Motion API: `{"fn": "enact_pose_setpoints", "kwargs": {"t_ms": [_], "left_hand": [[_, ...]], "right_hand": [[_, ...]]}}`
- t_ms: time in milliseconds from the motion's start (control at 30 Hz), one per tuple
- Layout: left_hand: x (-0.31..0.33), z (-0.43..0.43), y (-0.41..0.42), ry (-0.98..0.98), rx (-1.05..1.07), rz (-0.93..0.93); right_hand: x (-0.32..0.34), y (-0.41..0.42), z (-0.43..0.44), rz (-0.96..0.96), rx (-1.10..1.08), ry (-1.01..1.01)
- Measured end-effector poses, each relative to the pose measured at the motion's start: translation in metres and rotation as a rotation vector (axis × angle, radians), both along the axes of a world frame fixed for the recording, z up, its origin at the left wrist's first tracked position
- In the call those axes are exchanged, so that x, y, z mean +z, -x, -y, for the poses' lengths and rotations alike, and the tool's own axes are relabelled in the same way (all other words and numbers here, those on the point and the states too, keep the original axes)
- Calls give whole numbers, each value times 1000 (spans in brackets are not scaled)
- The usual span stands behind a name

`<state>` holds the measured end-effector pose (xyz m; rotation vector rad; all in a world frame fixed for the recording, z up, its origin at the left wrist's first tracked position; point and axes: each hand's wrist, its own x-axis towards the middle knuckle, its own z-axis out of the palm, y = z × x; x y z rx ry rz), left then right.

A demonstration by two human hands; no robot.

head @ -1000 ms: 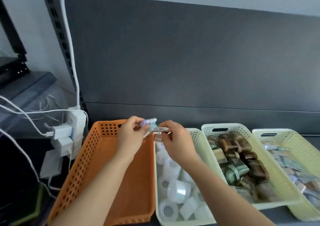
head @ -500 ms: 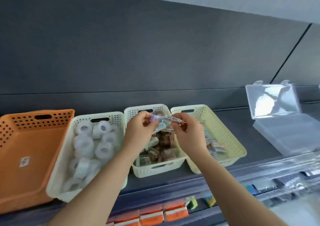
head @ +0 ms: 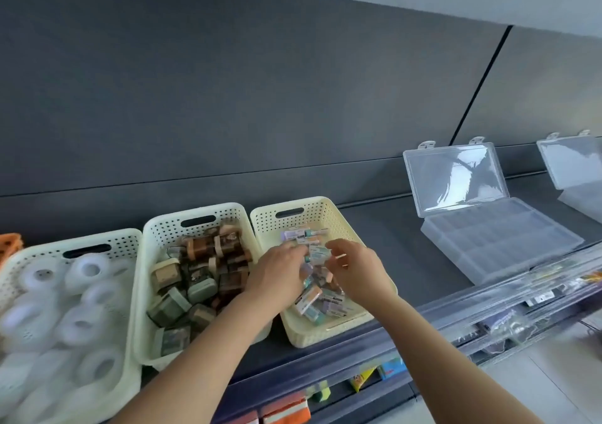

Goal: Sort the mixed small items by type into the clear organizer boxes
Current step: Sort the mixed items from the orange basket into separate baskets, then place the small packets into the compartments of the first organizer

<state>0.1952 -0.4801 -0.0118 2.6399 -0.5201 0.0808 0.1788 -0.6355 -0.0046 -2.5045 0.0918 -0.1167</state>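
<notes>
Head camera looks forward and down, apparently close over the shelf point(head: 391, 260).

A dark shelf point(head: 384, 228) carries an orange basket point(head: 9, 241), three pale baskets point(head: 195, 210) in a row, and two open clear boxes point(head: 498, 238).

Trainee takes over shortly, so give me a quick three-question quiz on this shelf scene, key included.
1. True or false: the clear organizer box beside the baskets has its lid raised.
2. Both the left hand and the right hand are over which cream basket: A left, B middle, C right?
3. What fills the left cream basket?
Key: 1 true. 2 C, the right basket of pastel packets. 3 white tape rolls.
</notes>
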Motion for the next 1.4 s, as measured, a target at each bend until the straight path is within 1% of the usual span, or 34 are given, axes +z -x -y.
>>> {"fn": "enact_pose_setpoints", "kwargs": {"t_ms": [67, 167, 233, 333, 633, 733, 833, 1033, 1200, 1400], "left_hand": [[-8, 5, -5, -113, -16, 40], [-14, 14, -5, -255, -13, 86], [-16, 19, -2, -321, 2, 75], [-17, 25, 0, -395, 62, 86], [-21, 53, 26, -454, 378, 107], [-16, 67, 36, -435, 443, 109], [-11, 80, 38, -388, 542, 48], [-8, 95, 29, -217, 718, -6], [-6, 107, 17, -119, 709, 27], [2, 139, -3, -13, 628, 82]], "right_hand": [[-6, -5, 9, 34, 33, 118], [-13, -10, 25, 163, 46, 289], [-15, -11, 33, 170, 55, 370], [-17, -15, 43, 115, 114, 399], [-14, -17, 82, 45, 274, 439], [-10, -17, 94, 23, 294, 420], [-11, -18, 110, 7, 294, 416], [-16, -30, 134, 29, 310, 353], [-18, -39, 152, 44, 284, 297], [-8, -46, 193, 125, 195, 323]]}}
